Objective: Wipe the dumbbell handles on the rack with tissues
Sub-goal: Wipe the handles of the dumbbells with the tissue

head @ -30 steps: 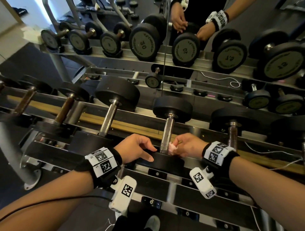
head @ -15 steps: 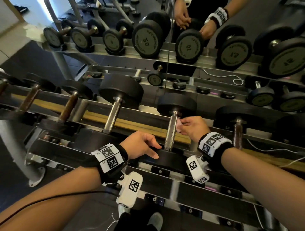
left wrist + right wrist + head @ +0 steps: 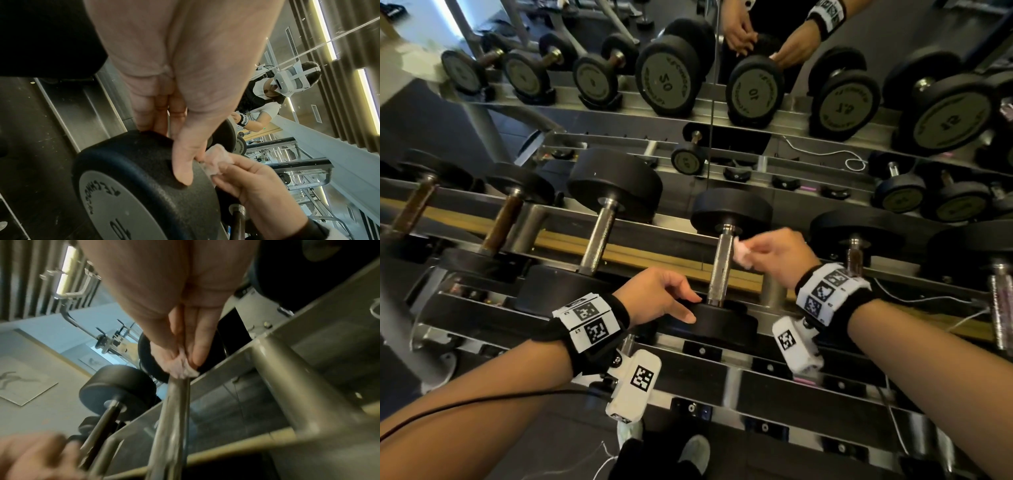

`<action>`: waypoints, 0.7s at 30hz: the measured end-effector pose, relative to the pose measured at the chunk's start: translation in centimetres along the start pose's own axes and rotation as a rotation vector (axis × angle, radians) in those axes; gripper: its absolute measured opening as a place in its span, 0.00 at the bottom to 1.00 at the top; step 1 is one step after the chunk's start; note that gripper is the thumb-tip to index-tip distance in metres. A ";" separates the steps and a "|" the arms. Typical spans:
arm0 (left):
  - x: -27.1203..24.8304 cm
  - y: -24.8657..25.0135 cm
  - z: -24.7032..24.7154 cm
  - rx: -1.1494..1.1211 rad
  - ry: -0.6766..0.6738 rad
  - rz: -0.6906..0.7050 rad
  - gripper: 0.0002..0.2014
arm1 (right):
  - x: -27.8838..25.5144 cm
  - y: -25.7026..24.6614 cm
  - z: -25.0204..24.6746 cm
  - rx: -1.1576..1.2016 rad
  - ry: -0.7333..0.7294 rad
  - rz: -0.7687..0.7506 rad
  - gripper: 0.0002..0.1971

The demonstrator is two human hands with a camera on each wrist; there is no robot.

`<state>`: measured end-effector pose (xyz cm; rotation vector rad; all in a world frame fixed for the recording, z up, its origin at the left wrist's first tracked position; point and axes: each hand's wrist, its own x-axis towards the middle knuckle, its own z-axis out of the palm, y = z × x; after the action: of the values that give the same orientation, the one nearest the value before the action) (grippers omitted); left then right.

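Observation:
A dumbbell lies on the rack's top tier, and its chrome handle (image 3: pixel 719 267) runs away from me between two black heads. My right hand (image 3: pixel 767 251) pinches a crumpled pink-white tissue (image 3: pixel 742 253) against the right side of the handle, close to the far head (image 3: pixel 732 212). In the right wrist view the tissue (image 3: pixel 182 369) sits at the top of the handle (image 3: pixel 172 418). My left hand (image 3: pixel 664 296) grips the near head (image 3: pixel 726 322), with the thumb (image 3: pixel 182 162) along its rim and the fingers curled over its inner edge.
More dumbbells lie on both sides on the same tier: a chrome-handled one (image 3: pixel 599 240) to the left and a smaller one (image 3: pixel 854 253) to the right. A mirror (image 3: pixel 722 85) behind the rack reflects the dumbbells and my hands. White cables (image 3: pixel 825 154) trail over the rack at the right.
My right hand has slid the tissue up the handle, from beside the near head to just under the far head. The left hand has stayed on the near head.

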<state>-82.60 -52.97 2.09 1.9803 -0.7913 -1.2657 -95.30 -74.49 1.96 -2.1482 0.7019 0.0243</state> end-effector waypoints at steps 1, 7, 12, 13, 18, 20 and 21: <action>0.0 -0.1 0.0 -0.002 0.001 0.000 0.11 | 0.6 -0.3 -0.4 -0.066 0.096 -0.025 0.08; 0.1 -0.5 0.0 -0.023 0.006 0.000 0.11 | 2.4 -0.9 1.5 -0.366 0.025 -0.068 0.12; 0.1 -0.5 0.1 -0.037 0.025 0.010 0.12 | 1.7 0.2 2.3 -0.410 -0.065 -0.149 0.12; 0.1 -0.5 0.1 -0.037 0.023 0.008 0.12 | 1.4 0.5 2.5 -0.434 -0.096 -0.187 0.13; 0.1 -0.4 0.2 -0.040 0.029 0.000 0.12 | -0.6 1.1 3.4 -0.503 -0.330 -0.306 0.15; 0.1 -0.3 0.1 -0.040 0.022 -0.003 0.11 | -0.8 1.0 3.4 -0.526 -0.433 -0.333 0.15; 0.1 -0.4 0.1 -0.038 0.019 -0.003 0.11 | -0.7 1.0 3.1 -0.495 -0.446 -0.336 0.14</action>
<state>-82.59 -52.87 1.71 1.9608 -0.7507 -1.2531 -95.68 -72.30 -0.57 -2.5773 0.0689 0.5284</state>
